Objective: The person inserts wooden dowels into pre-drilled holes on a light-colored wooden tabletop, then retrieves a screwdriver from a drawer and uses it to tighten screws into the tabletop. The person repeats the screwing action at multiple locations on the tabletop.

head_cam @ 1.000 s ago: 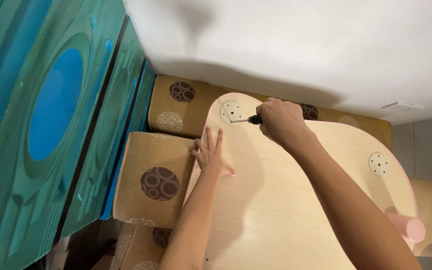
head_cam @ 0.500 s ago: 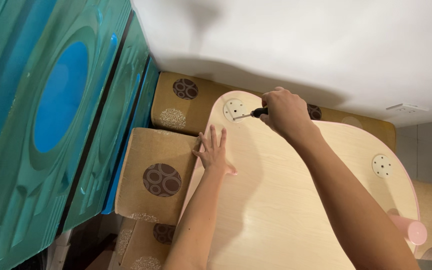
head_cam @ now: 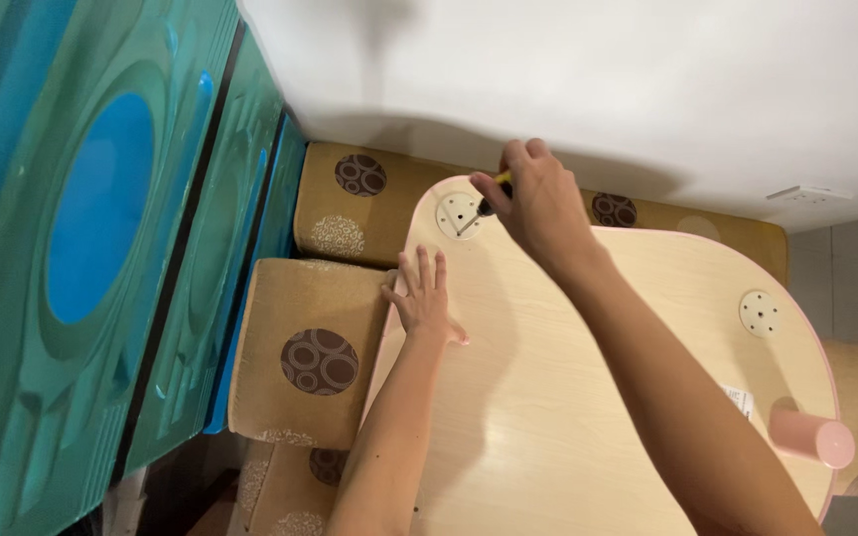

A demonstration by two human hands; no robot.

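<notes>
Screwdriver (head_cam: 494, 194) sits pinched in right hand (head_cam: 538, 203) fingers, tip seemingly touching round plate (head_cam: 459, 214); left hand (head_cam: 424, 298) spread flat on tabletop (head_cam: 568, 397).

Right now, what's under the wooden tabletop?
Brown patterned cushions show past the tabletop along its left and far edges. Whatever sits beneath its middle is covered, as is anything under the left hand.

Plenty of open room across the middle of the tabletop (head_cam: 588, 417), nothing lying there between the two arms. Far corner is tight though: the right hand (head_cam: 538, 203) with the screwdriver (head_cam: 492, 197) sits right by the white wall (head_cam: 598, 89). Left edge is hemmed by cushions (head_cam: 310, 347); a pink leg (head_cam: 811, 437) sticks up at right.
</notes>
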